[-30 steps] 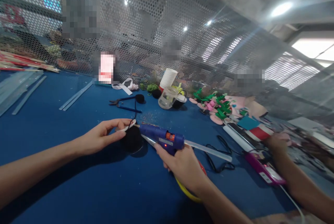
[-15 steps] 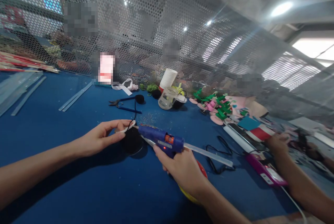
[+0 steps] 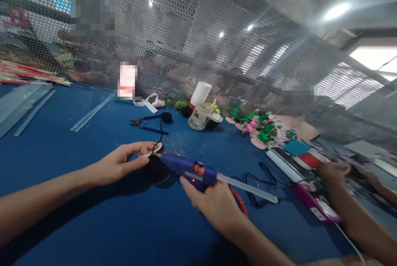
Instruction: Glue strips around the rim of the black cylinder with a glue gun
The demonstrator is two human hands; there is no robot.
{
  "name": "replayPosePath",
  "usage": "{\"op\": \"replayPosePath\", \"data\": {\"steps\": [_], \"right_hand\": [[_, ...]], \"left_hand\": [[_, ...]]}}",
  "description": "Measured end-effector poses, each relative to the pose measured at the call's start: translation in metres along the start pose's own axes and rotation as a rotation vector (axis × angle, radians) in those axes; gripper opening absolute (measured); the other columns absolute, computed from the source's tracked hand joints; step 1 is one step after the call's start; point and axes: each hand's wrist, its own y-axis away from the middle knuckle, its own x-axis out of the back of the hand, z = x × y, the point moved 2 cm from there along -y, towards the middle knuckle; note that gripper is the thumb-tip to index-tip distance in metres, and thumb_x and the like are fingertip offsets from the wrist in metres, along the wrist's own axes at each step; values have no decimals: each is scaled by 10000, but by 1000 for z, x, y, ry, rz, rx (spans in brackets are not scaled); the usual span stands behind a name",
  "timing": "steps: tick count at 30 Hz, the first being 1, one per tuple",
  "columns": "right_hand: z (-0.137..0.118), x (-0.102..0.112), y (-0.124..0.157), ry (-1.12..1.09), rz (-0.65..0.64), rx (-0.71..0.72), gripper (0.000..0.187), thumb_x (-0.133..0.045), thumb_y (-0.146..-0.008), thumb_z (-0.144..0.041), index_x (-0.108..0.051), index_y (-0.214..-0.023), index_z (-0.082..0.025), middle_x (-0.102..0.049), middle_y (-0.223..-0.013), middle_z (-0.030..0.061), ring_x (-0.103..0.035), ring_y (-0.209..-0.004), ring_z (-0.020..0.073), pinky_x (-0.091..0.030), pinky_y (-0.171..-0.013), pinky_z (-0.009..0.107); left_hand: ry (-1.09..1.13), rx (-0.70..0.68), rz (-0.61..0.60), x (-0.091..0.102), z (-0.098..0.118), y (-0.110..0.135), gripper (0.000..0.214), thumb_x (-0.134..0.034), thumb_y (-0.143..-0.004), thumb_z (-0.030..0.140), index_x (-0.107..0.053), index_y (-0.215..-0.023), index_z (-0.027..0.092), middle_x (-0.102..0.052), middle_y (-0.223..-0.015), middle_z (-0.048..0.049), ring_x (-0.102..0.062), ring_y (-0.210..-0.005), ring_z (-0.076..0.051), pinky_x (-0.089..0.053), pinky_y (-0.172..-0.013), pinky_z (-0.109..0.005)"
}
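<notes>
Between the thumb and fingers of my left hand [image 3: 128,158] is a thin white rounded piece [image 3: 157,148], seen nearly edge-on. A black cord [image 3: 161,130] runs past it toward a small black ball [image 3: 166,117]. Beneath those fingertips, a dark round object [image 3: 157,174] sits on the blue table, partly hidden. My right hand [image 3: 217,204] is wrapped round a blue hot glue gun [image 3: 182,165] with a small red light lit. Its nozzle is at the white piece; whether they touch I cannot tell. A translucent glue stick [image 3: 248,187] sticks out of its back.
Blue-handled pliers [image 3: 149,125] lie beyond my left hand. A clear jar [image 3: 199,117] and white paper cups [image 3: 201,92] stand farther back. At right are a purple power strip [image 3: 316,204] and another person's hand [image 3: 331,173]. A red loop handle [image 3: 239,201] shows behind my right wrist.
The glue gun has shifted slightly left and down, its nozzle now closer to the white piece. The silver blade and yellow part beside my right hand no longer show. My left hand stays put.
</notes>
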Motion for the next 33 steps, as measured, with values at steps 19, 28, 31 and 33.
{"op": "replayPosePath", "data": {"steps": [19, 28, 31, 33], "right_hand": [[-4, 7, -3, -127, -37, -158, 251, -511, -726, -365, -516, -587, -157, -452, -389, -40, -439, -334, 79, -377, -342, 183], [0, 10, -12, -158, -37, -99, 251, -499, -738, -348, -482, -570, -162, -439, -389, -48, -427, -328, 69, -378, -344, 173], [-2, 11, -11, -159, -39, -99, 251, -502, -732, -363, -503, -590, -157, -445, -391, -48, -429, -332, 70, -381, -348, 174], [-2, 10, -10, -161, -55, -109, 255, -501, -729, -368, -507, -588, -155, -447, -390, -47, -429, -332, 71, -381, -348, 175]], "left_hand": [[28, 61, -32, 0, 3, 0, 268, -521, -791, 371, -439, -640, 165, -478, -1274, -109, -322, -1239, -278, -216, -1015, -414], [14, 65, -31, 0, 3, -1, 262, -522, -789, 370, -452, -641, 165, -489, -1264, -107, -334, -1229, -286, -241, -1005, -414], [5, 59, -27, 0, 3, -1, 256, -515, -795, 362, -452, -643, 166, -483, -1267, -106, -328, -1232, -281, -236, -1007, -413], [2, 57, -32, 0, 2, -1, 252, -509, -801, 356, -451, -645, 166, -482, -1268, -105, -324, -1235, -279, -234, -1007, -414]]}}
